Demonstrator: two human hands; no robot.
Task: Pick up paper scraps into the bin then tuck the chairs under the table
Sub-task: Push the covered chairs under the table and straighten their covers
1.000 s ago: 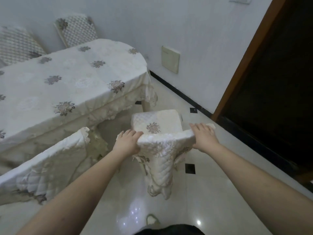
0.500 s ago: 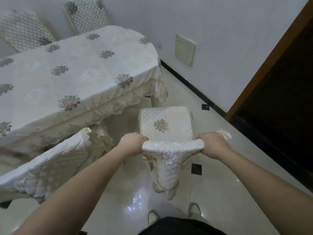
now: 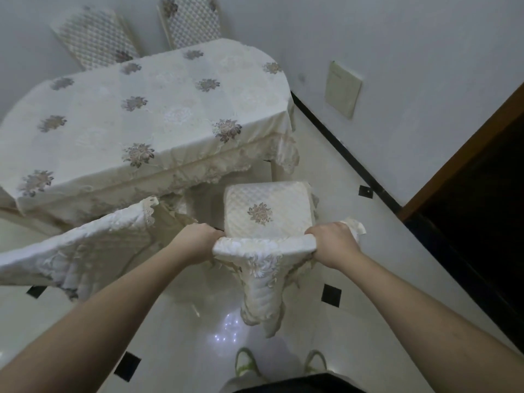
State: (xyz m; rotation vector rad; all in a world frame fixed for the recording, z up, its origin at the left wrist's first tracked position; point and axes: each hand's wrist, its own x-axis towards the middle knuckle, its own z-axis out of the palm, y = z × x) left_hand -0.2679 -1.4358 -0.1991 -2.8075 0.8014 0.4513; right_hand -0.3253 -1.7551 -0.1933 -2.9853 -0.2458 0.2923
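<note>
Both forearms are bare, with no sleeve, watch or band in view, and the left hand [image 3: 195,241] and right hand [image 3: 333,243] wear no gloves or rings. Low in the view are white sneakers with lime-green trim [image 3: 246,364], pale trouser legs and a dark garment hem [image 3: 297,386].

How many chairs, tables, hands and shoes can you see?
Chairs: 4 — held chair, near left chair, two far chairs
Tables: 1
Hands: 2 — left hand, right hand
Shoes: 2
Total: 9
</note>
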